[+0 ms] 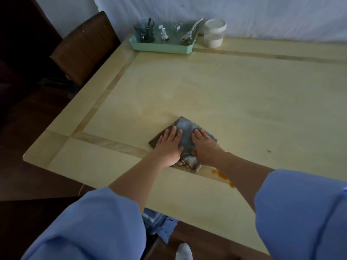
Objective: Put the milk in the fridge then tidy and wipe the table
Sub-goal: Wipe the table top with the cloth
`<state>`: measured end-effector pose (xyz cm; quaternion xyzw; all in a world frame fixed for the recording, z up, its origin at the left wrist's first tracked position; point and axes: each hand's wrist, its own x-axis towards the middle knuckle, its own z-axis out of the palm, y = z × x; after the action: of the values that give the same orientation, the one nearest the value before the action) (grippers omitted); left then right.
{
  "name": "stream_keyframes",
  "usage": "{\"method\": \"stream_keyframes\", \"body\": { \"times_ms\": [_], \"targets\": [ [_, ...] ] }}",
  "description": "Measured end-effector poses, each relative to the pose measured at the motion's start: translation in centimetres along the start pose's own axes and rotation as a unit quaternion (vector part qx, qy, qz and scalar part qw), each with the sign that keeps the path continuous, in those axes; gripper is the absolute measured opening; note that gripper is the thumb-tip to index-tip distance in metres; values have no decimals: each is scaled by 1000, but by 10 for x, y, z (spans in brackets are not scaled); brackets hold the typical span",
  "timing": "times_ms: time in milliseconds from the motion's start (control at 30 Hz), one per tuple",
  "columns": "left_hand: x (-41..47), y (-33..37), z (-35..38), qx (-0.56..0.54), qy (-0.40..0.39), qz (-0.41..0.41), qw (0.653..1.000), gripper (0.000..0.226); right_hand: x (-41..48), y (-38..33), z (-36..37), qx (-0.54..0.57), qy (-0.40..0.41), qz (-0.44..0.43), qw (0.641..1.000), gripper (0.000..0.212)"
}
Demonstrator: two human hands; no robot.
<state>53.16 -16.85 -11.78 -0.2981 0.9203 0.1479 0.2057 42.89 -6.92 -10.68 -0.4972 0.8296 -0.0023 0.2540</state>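
With all fingers (173, 131) flat and straight on the cloth (185, 126), press evenly and draw it toward the orange spill (219, 173) behind your right fingers.

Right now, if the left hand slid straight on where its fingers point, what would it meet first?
Only bare table, then probably the right end of the green tray or the jar beside it; depth is unclear.
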Motion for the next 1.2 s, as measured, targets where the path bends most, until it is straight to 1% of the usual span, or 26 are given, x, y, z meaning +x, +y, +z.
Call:
{"method": "stream_keyframes", "body": {
  "times_ms": [100,267,367,500,667,867,1000,1200],
  "targets": [
    [-4,-17,-3,13,-8,-10,1000,62,5,-24,0,16,1,12,1000,74],
    [-25,-75,2,23,1,-62,998,65,19,-83,21,38,-5,-9,999,83],
    [-36,-102,5,23,-6,-86,996,66,22,-108,37,57,-1,-20,998,77],
    [-44,-92,9,14,-16,-97,995,64,8,-102,44,29,10,-31,999,69],
    [-60,-42,21,10,-27,-99,995,63,-29,-67,47,-18,-2,-27,999,69],
    [-80,67,44,1,-40,-71,997,62,-100,17,51,-29,0,4,1000,71],
    [-91,136,62,-1,-45,-39,998,61,-153,73,54,-30,-3,32,999,72],
    [-102,222,80,-6,-45,1,999,62,-210,141,56,-23,-11,75,997,72]
  ]
}}
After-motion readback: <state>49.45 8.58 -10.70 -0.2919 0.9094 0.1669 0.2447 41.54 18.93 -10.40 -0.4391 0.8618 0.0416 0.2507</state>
